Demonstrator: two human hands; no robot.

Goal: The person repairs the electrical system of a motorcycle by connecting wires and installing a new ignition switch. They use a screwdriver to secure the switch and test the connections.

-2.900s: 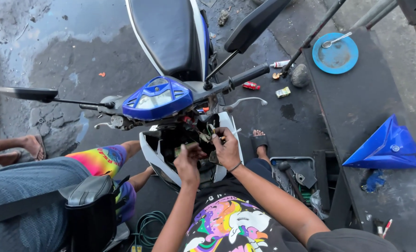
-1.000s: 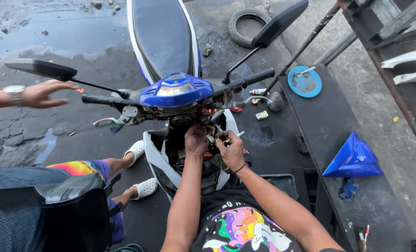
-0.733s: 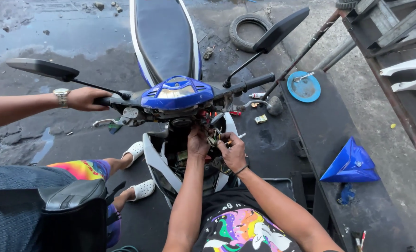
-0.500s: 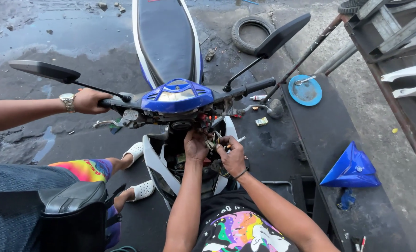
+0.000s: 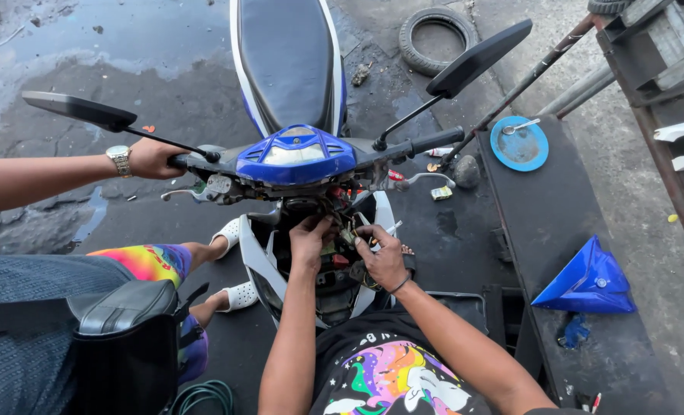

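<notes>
A blue and white motorbike stands facing me with its front cover off, so wires and connectors show below the handlebar. My left hand reaches into that open front and pinches at the wiring. My right hand is beside it, fingers curled around wires or a small part; a dark band sits on its wrist. Another person's hand, wearing a wristwatch, grips the handlebar grip on the left.
A black bench on the right carries a blue fairing piece and a blue plate with a spoon. A tyre lies behind. A seated person's legs in white sandals and a black stool are on the left.
The other person's hand came in from the left and took hold of the handlebar grip. My two hands stayed in the wiring at the bike's open front, shifting only slightly.
</notes>
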